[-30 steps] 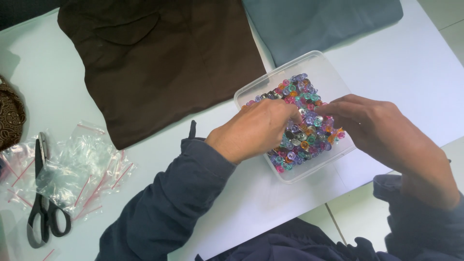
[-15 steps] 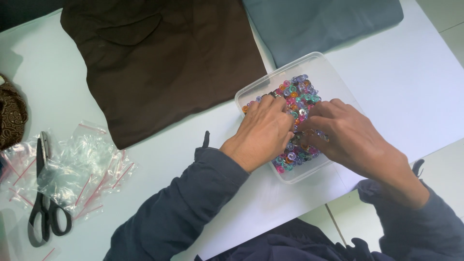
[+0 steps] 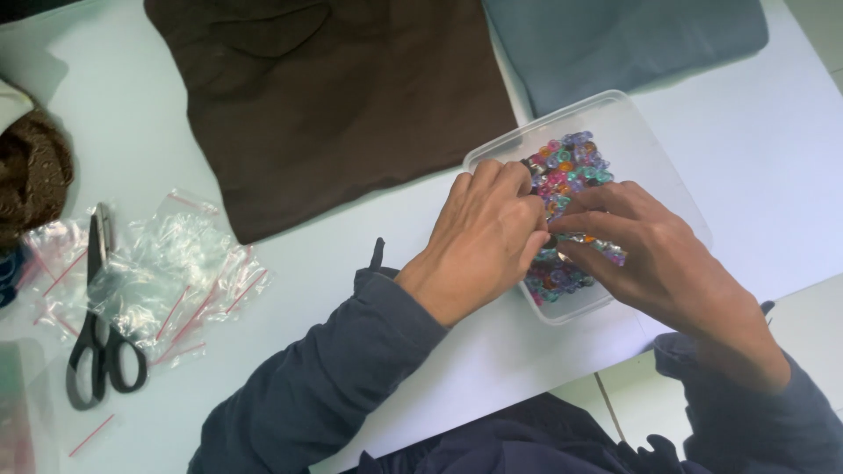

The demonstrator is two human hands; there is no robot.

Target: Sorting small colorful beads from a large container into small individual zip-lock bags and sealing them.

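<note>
A clear plastic tub (image 3: 625,112) holds a heap of small colourful beads (image 3: 572,167) on the pale table. Both my hands are over the tub, fingertips meeting above the beads. My left hand (image 3: 483,239) comes in from the near left side, its fingers curled and pinching at one end of a small clear bag (image 3: 595,247). My right hand (image 3: 654,263) grips that shiny bag from the right, and some beads seem to lie inside it. My hands hide much of the bead heap.
A dark brown cloth (image 3: 325,96) lies left of the tub and a grey-blue cloth (image 3: 615,39) behind it. A pile of small clear zip bags (image 3: 171,272) and black scissors (image 3: 97,342) sit at the left. A brown patterned object (image 3: 31,175) is at the left edge.
My hands were spread in the beads; now their fingertips have drawn together over the middle of the tub, pinching the small clear bag.
</note>
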